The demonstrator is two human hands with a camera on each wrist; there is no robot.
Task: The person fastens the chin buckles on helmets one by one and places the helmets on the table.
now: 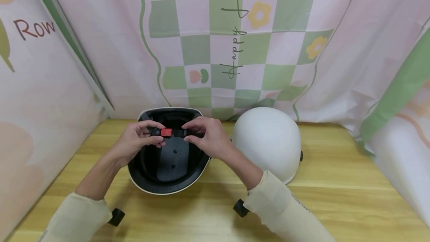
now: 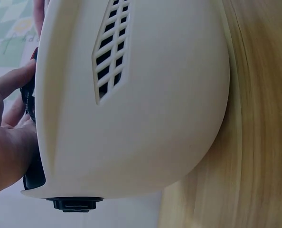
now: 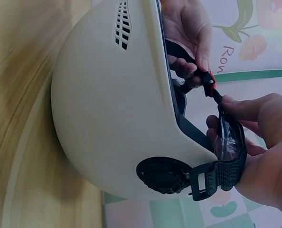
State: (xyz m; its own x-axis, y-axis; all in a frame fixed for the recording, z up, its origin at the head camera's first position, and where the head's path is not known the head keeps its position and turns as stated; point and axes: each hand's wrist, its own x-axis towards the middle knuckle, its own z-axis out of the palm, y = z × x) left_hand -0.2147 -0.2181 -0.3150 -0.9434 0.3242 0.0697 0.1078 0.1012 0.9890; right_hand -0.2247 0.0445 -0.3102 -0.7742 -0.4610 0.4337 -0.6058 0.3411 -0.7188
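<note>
A cream-white helmet (image 1: 168, 188) lies upside down on the table, its black lining facing up. Over its opening my left hand (image 1: 136, 137) pinches the chin strap's red-and-black buckle (image 1: 166, 133) between thumb and fingers. From the other side my right hand (image 1: 208, 135) pinches the black strap end (image 1: 181, 133) just right of the buckle. In the right wrist view the black webbing strap (image 3: 229, 173) loops up from the shell's side to my right hand, and the red buckle meets the strap between both hands. The left wrist view mostly shows the vented shell (image 2: 164, 104), which hides part of my left hand.
A second white helmet (image 1: 267, 141) sits dome up on the wooden table (image 1: 336, 182), right of the first and close to my right forearm. Printed curtains (image 1: 231, 47) hang behind the table and at both sides.
</note>
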